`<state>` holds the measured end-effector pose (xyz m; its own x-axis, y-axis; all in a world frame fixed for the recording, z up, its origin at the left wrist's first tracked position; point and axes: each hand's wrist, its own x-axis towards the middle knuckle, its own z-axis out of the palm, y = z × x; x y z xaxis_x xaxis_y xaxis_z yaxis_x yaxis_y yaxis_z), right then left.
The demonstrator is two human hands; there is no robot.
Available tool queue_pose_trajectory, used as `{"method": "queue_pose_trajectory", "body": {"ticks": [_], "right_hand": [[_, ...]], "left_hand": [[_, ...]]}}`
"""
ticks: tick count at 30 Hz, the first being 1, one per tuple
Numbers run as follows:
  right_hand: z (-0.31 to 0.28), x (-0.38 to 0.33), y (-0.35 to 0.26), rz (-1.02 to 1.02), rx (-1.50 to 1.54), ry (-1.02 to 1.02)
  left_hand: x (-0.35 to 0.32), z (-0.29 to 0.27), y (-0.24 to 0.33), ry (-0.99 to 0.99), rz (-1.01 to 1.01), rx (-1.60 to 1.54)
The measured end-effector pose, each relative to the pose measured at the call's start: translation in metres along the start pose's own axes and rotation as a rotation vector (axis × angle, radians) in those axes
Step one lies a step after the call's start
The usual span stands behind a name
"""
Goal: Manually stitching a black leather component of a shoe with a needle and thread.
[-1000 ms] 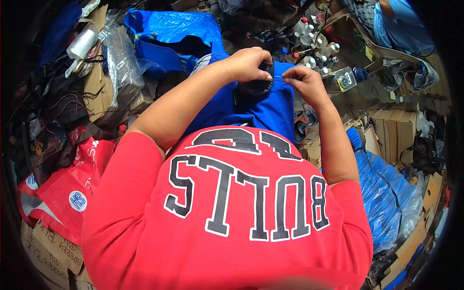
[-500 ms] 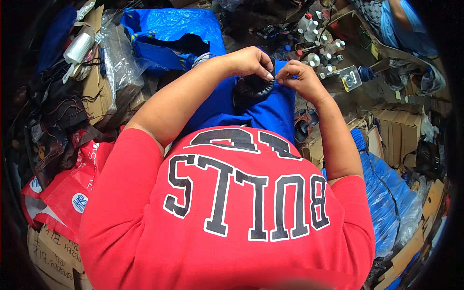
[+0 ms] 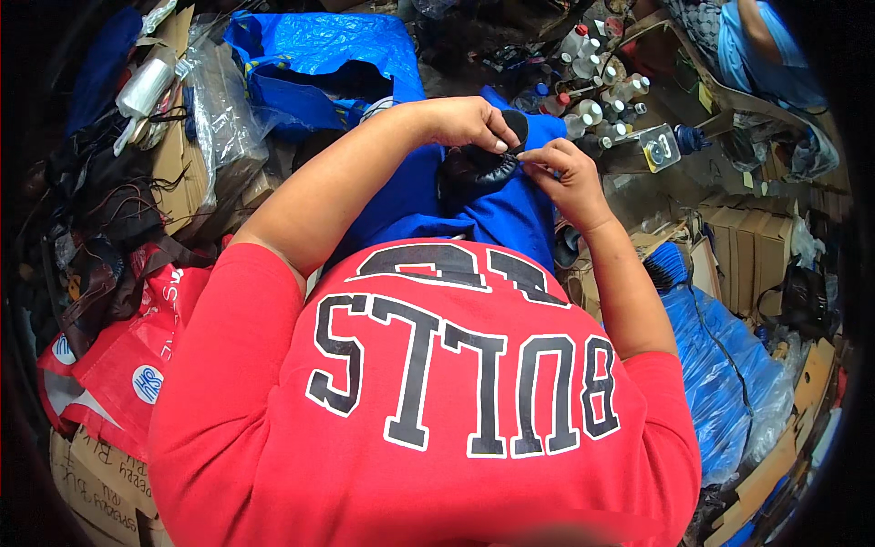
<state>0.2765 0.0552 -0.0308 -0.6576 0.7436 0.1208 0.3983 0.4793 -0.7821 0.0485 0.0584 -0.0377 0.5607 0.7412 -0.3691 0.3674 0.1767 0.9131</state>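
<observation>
On my lap, over blue cloth (image 3: 401, 182), lies a black leather piece that looks like a shoe upper (image 3: 469, 178), with a puckered, stitched edge. My left hand (image 3: 474, 126) is closed on its far side, thumb and fingers pressed at the edge. A rounded black flap (image 3: 516, 128) shows beside those fingers. Just to the right, my right hand (image 3: 561, 169) pinches with thumb and forefinger close to the puckered edge. What sits in that pinch is too small to make out.
A blue bag (image 3: 337, 46) gapes beyond my left arm. Several bottles with white and red caps (image 3: 592, 114) stand at the far right. Cardboard (image 3: 747, 255) and blue plastic wrapping (image 3: 711, 365) are to the right. A red bag (image 3: 137, 356) lies at the left.
My right hand has shifted slightly downward, and its fingertips have come a little away from the left hand's. More of the rounded black flap shows between the hands.
</observation>
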Motion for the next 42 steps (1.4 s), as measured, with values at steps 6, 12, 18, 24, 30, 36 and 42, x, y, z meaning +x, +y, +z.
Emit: {"method": "queue_pose_trajectory", "body": {"ticks": [6, 12, 18, 24, 30, 36, 42], "right_hand": [[-0.011, 0.006, -0.030, -0.090, -0.427, -0.142], [-0.011, 0.025, -0.058, -0.156, -0.776, -0.367], [0.000, 0.030, -0.020, -0.047, -0.519, -0.302], [-0.014, 0.009, 0.009, 0.532, 0.580, -0.153], [0.005, 0.001, 0.020, 0.012, -0.055, -0.107], [0.019, 0.028, 0.032, 0.518, 1.401, 0.575], [0.005, 0.005, 0.033, 0.524, 1.656, 0.233]], "left_hand": [[0.003, 0.002, 0.000, -0.027, 0.038, 0.129], [0.004, 0.001, 0.020, -0.124, -0.061, 0.202], [0.020, 0.005, -0.013, 0.326, 0.196, 0.405], [-0.035, 0.024, -0.015, 0.795, 0.255, 0.590], [-0.084, -0.003, -0.013, 0.435, -0.085, 0.720], [-0.049, 0.010, -0.001, 0.602, 0.270, -0.726], [-0.035, 0.001, -0.031, 0.421, 0.265, -1.315]]}}
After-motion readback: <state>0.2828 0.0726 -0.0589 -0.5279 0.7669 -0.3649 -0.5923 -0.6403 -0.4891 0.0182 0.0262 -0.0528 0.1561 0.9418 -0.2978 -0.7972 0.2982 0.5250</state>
